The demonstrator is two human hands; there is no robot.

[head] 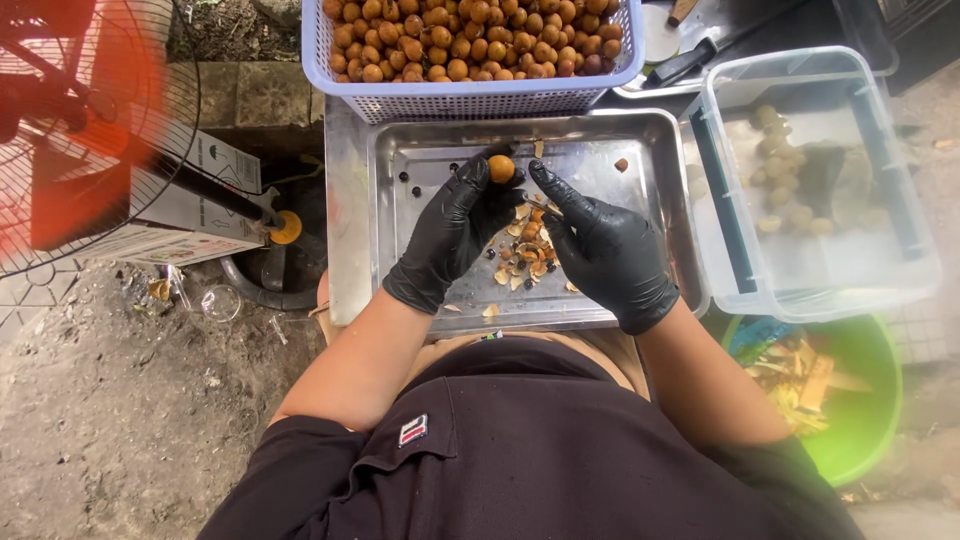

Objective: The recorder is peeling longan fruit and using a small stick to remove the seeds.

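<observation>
Over the steel tray [400, 180], the left hand [455, 235] pinches a small round brown fruit [501, 168] at its fingertips. The right hand [600, 250] is curled, maybe around a small tool, can't really tell. Smooth fruit in slick black gloves could easily squirt out toward the brittle shell scraps [525, 255] mid-tray. The lilac mesh basket [470, 100] sits beyond the tray.

One white cardboard box [185, 215] with dark print is seen lying flat at 9 o'clock behind the red fan, and a small red-white-blue rectangular label [412, 430] is stitched on the black shirt at 6 o'clock.
</observation>
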